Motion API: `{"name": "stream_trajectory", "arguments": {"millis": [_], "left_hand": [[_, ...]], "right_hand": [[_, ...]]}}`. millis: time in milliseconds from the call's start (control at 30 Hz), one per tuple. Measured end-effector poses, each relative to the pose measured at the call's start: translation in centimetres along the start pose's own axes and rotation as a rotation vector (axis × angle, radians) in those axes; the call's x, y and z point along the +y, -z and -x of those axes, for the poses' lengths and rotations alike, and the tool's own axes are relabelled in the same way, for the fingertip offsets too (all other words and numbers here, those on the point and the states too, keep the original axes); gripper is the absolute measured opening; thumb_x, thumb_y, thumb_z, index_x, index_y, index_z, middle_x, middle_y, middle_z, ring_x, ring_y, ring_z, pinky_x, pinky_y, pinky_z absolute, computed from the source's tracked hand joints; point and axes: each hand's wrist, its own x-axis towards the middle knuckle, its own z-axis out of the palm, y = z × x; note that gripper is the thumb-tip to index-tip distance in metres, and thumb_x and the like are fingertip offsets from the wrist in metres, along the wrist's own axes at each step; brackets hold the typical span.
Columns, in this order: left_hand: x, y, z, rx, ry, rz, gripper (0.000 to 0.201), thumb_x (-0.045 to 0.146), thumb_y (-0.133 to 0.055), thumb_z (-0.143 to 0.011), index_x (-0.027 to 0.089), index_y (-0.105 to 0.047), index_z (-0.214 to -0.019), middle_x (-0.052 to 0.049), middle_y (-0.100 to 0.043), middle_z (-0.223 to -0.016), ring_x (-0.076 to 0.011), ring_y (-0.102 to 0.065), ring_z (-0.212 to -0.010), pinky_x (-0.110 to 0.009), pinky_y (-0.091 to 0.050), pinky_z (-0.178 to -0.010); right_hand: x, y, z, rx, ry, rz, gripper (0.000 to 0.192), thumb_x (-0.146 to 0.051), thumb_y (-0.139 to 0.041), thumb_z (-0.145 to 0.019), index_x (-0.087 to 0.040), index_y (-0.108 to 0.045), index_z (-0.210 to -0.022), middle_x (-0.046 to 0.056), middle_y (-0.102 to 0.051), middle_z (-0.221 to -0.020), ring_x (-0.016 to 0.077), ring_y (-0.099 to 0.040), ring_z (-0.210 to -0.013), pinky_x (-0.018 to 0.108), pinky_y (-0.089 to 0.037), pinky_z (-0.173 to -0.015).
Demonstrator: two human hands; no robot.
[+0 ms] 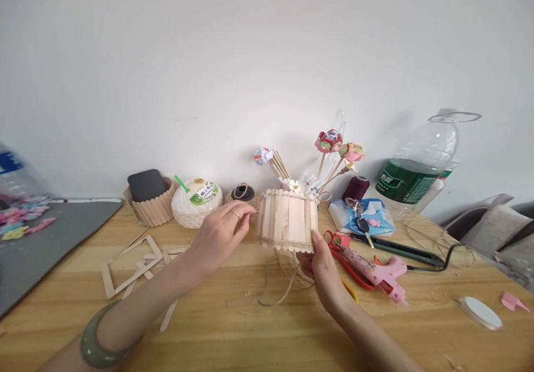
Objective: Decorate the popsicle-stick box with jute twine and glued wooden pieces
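A round holder made of popsicle sticks is lifted just above the wooden table. My right hand grips its lower right edge from below. My left hand pinches its left side with the fingertips; a ring is on one finger and a green bangle on the wrist. A length of jute twine hangs from the holder's bottom down onto the table.
Behind stand paper flowers on sticks, a twine ball, a coconut drink, a stick tray with a phone and a water bottle. A pink glue gun and scissors lie right; stick frames lie left.
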Motion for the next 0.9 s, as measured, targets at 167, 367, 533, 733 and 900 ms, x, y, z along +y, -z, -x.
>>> {"name": "stream_trajectory", "arguments": {"millis": [167, 367, 533, 733, 900], "left_hand": [[-0.2, 0.3, 0.0, -0.334, 0.227, 0.299, 0.07, 0.018, -0.059, -0.074, 0.026, -0.023, -0.133, -0.01, -0.031, -0.14, -0.0254, -0.032, -0.128, -0.044, -0.031, -0.104], [-0.1, -1.4, 0.8, -0.423, 0.305, 0.641, 0.115, 0.038, -0.076, -0.061, 0.033, 0.01, -0.137, -0.01, -0.003, -0.149, -0.0309, -0.015, -0.135, -0.05, -0.019, -0.108], [0.7, -2.4, 1.2, -0.244, 0.199, 0.642, 0.111, 0.033, -0.075, -0.063, 0.03, 0.008, -0.137, -0.013, -0.005, -0.148, -0.0311, -0.013, -0.135, -0.051, -0.015, -0.109], [1.8, -0.7, 0.7, -0.159, 0.177, 0.472, 0.094, 0.018, -0.067, -0.064, 0.025, -0.006, -0.135, -0.015, -0.018, -0.139, -0.0308, -0.022, -0.13, -0.05, -0.02, -0.108], [2.0, -0.1, 0.3, -0.193, 0.127, 0.256, 0.09, 0.014, -0.063, -0.062, 0.022, -0.009, -0.135, -0.015, -0.023, -0.135, -0.032, -0.023, -0.128, -0.05, -0.025, -0.106]], "right_hand": [[-1.2, -0.7, 0.0, -0.072, -0.221, -0.41, 0.042, -0.062, -0.048, -0.071, -0.022, -0.038, -0.068, -0.011, -0.025, -0.049, 0.0042, -0.005, -0.039, 0.015, -0.004, -0.035], [-1.1, -0.7, 0.0, -0.254, -0.351, -0.541, 0.046, -0.065, -0.05, -0.067, -0.02, -0.045, -0.075, -0.012, -0.032, -0.049, 0.0017, -0.004, -0.038, 0.014, -0.003, -0.034], [-0.5, -1.0, 0.3, -0.337, -0.376, -0.486, 0.057, -0.073, -0.04, -0.067, -0.019, -0.047, -0.08, -0.01, -0.036, -0.05, 0.0015, -0.003, -0.038, 0.015, -0.002, -0.035], [-0.2, -1.4, 0.5, -0.109, -0.182, -0.169, 0.038, -0.057, -0.043, -0.078, -0.021, -0.036, -0.065, -0.01, -0.031, -0.051, 0.0039, -0.009, -0.039, 0.018, -0.004, -0.038], [-0.7, -0.3, -0.1, 0.005, 0.001, 0.024, 0.033, -0.051, -0.039, -0.083, -0.02, -0.049, -0.077, -0.005, -0.046, -0.056, 0.0051, -0.015, -0.037, 0.02, -0.008, -0.037]]}}
